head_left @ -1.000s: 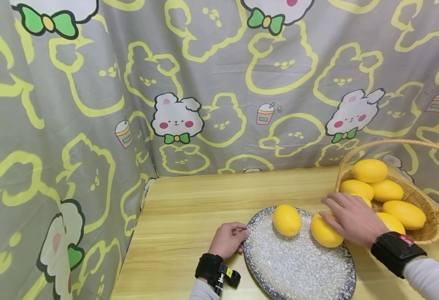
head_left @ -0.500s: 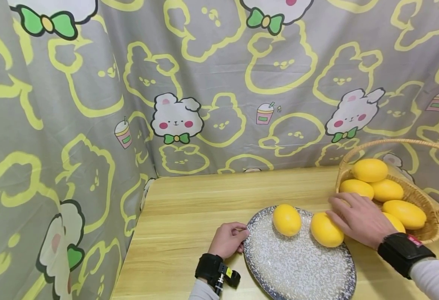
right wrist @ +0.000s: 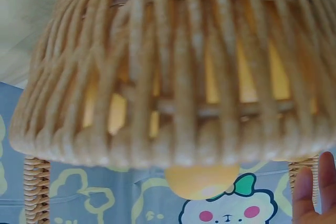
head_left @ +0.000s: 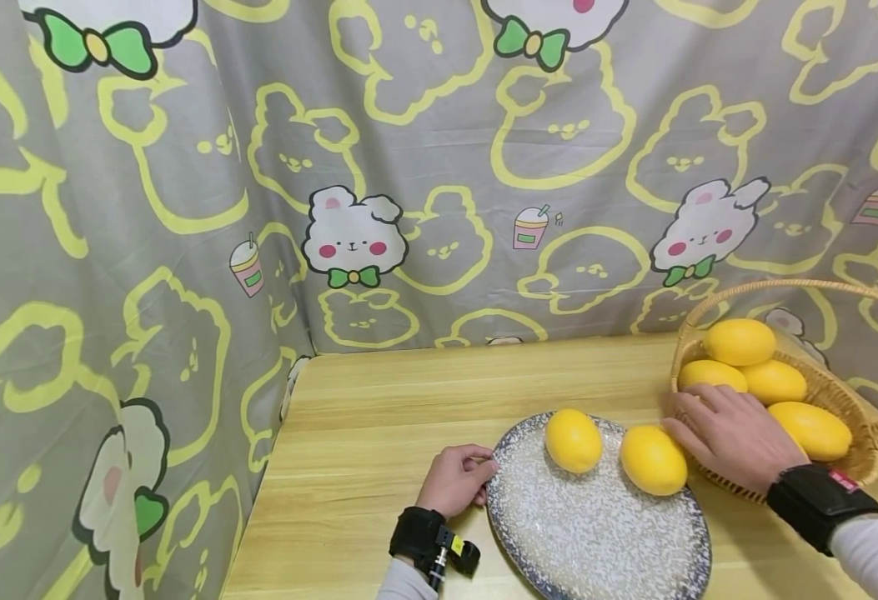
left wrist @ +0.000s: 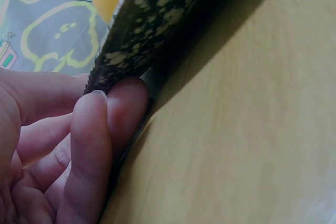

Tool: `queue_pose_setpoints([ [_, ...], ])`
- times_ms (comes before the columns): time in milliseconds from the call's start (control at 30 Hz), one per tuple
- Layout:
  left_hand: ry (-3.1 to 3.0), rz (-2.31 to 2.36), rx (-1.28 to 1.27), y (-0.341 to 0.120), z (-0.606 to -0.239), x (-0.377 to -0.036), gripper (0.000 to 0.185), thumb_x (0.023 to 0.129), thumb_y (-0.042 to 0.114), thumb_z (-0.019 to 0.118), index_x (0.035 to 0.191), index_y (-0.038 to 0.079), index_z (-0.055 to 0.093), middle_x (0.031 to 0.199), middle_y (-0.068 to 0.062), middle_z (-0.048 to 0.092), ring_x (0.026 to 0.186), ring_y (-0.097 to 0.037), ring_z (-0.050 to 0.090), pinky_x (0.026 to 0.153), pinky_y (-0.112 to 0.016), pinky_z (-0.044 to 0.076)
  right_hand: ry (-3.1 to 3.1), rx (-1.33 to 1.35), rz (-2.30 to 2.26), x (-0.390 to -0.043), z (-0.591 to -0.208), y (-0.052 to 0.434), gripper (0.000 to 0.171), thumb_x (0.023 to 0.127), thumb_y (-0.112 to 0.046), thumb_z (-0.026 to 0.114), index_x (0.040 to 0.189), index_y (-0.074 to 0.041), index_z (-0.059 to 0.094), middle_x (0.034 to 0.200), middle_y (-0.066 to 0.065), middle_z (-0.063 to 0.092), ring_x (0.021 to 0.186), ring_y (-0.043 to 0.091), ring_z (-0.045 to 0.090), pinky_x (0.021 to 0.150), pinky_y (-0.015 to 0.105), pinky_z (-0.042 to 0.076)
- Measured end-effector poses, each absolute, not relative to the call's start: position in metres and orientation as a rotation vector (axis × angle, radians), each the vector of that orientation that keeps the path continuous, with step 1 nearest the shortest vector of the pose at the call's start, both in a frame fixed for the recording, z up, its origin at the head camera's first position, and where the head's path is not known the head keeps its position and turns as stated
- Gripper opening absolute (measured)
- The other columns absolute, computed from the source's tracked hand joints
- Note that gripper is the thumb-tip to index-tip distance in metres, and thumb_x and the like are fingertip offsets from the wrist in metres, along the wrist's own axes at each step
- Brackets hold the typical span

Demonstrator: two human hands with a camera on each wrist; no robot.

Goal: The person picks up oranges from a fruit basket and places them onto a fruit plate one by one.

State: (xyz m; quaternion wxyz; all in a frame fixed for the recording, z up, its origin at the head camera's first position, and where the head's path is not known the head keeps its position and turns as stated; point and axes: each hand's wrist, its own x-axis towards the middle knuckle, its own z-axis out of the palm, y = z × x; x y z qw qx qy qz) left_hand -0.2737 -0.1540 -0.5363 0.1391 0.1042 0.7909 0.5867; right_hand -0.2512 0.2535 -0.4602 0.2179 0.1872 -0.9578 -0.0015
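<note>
A speckled blue-rimmed plate point(head_left: 596, 533) lies on the wooden table point(head_left: 378, 417) with two yellow fruits point(head_left: 574, 440) point(head_left: 653, 459) on it. My left hand point(head_left: 457, 479) grips the plate's left rim, and in the left wrist view its fingers point(left wrist: 89, 145) curl against the dark edge point(left wrist: 152, 30). My right hand point(head_left: 735, 435) hovers with fingers spread over the near side of a wicker basket point(head_left: 870, 454) holding several yellow fruits point(head_left: 740, 341). It holds nothing. The right wrist view shows the basket's woven wall point(right wrist: 173, 77) up close and a fingertip point(right wrist: 307, 192).
A grey curtain point(head_left: 439, 167) with yellow and white bunny prints hangs behind and left of the table. The basket has a tall arched handle point(head_left: 784, 287). Bare wood lies left of and behind the plate.
My right hand has let go of the right fruit on the plate and moved right, over the basket. The left hand and the plate have stayed put.
</note>
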Motion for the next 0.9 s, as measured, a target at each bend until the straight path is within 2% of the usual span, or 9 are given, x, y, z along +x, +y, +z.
queue_pose_setpoints([
  [200, 2.290, 1.695, 0.309, -0.154, -0.535, -0.274, 0.032, 0.098, 0.022, 0.070, 0.124, 0.005, 0.073, 0.072, -0.003, 0.072, 0.049, -0.007, 0.058, 0.048, -0.019, 0.046, -2.649, 0.529, 0.009, -0.252, -0.459, 0.262, 0.029, 0.093, -0.030, 0.074, 0.117, -0.014, 0.069, 0.115, 0.010, 0.069, 0.105, 0.033, 0.064, 0.084, 0.056, 0.049],
  [367, 2.290, 1.695, 0.312, -0.155, -0.535, -0.274, 0.031, 0.098, 0.023, 0.070, 0.123, 0.005, 0.073, 0.072, -0.002, 0.071, 0.049, -0.007, 0.058, 0.048, -0.019, 0.047, -2.635, 0.536, 0.027, -0.252, -0.459, 0.270, 0.031, 0.094, -0.026, 0.072, 0.118, -0.007, 0.069, 0.115, 0.016, 0.069, 0.104, 0.038, 0.064, 0.087, 0.057, 0.048],
  [533, 2.290, 1.695, 0.310, -0.155, -0.536, -0.274, 0.031, 0.098, 0.022, 0.070, 0.123, 0.005, 0.073, 0.071, -0.003, 0.072, 0.049, -0.008, 0.058, 0.048, -0.019, 0.047, -2.652, 0.502, 0.034, -0.251, -0.460, 0.277, 0.035, 0.095, -0.028, 0.071, 0.120, -0.003, 0.068, 0.118, 0.020, 0.068, 0.105, 0.040, 0.064, 0.089, 0.058, 0.049],
  [900, 2.298, 1.679, 0.308, -0.155, -0.537, -0.274, 0.032, 0.098, 0.022, 0.069, 0.124, 0.005, 0.072, 0.070, 0.002, 0.071, 0.049, -0.006, 0.058, 0.048, -0.020, 0.048, -2.714, 0.419, 0.050, -0.247, -0.460, 0.290, 0.038, 0.098, -0.029, 0.068, 0.122, 0.000, 0.066, 0.119, 0.024, 0.067, 0.103, 0.043, 0.064, 0.086, 0.057, 0.049],
])
